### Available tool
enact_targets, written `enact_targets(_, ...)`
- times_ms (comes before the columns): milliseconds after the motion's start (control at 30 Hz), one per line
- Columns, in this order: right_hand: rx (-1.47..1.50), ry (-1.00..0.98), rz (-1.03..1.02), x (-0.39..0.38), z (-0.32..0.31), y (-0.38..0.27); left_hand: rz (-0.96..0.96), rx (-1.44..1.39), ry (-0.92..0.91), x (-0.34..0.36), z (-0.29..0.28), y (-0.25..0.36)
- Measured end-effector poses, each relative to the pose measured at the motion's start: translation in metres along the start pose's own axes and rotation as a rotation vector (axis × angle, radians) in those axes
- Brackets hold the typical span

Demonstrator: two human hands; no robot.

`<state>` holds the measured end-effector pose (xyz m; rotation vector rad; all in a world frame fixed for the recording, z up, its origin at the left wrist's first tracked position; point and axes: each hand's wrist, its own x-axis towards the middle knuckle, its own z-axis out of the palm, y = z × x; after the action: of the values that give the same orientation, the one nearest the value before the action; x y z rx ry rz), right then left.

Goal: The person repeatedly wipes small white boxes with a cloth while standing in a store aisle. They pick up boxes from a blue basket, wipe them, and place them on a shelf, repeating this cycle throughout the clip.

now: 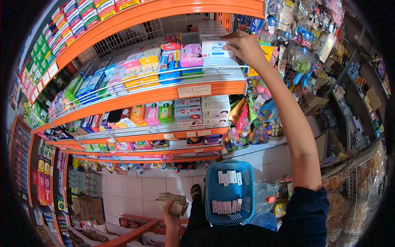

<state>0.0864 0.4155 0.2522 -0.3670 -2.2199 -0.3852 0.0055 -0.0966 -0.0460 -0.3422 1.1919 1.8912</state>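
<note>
At the upper right end of the middle orange shelf point(152, 89), my right hand point(245, 47) grips a white soap box point(213, 50) at its right corner, beside pink point(191, 57) and blue point(168, 61) soap packs behind a white wire guard. Low in the view, my left hand point(170, 214) is closed around several flat brown cardboard or paper pieces point(175, 199). To its right stands a blue plastic basket point(231, 193) holding several small white boxes point(224, 207) in two rows.
A top shelf point(123, 16) of packed goods overhangs the soaps. Hanging packaged items point(288, 37) fill the right side. Water jugs point(265, 193) stand beside the basket on the tiled floor point(148, 185). My foot point(196, 191) is near the basket. More stocked racks point(43, 173) line the left.
</note>
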Motion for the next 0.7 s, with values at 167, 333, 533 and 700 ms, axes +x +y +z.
enact_targets(167,-0.041,-0.010,0.008,0.006,0.003,-0.006,-0.031,-0.044,-0.029,0.010,0.000,-0.001)
enact_targets(333,-0.050,-0.005,0.018,0.006,0.006,-0.006,-0.159,-0.069,-0.057,0.015,-0.014,0.000)
enact_targets(533,-0.078,-0.012,0.026,0.006,0.017,0.006,-0.175,-0.142,-0.088,0.017,-0.026,-0.002)
enact_targets(700,-0.031,-0.005,-0.001,0.005,0.021,0.012,-0.213,-0.159,-0.090,0.015,-0.032,0.000)
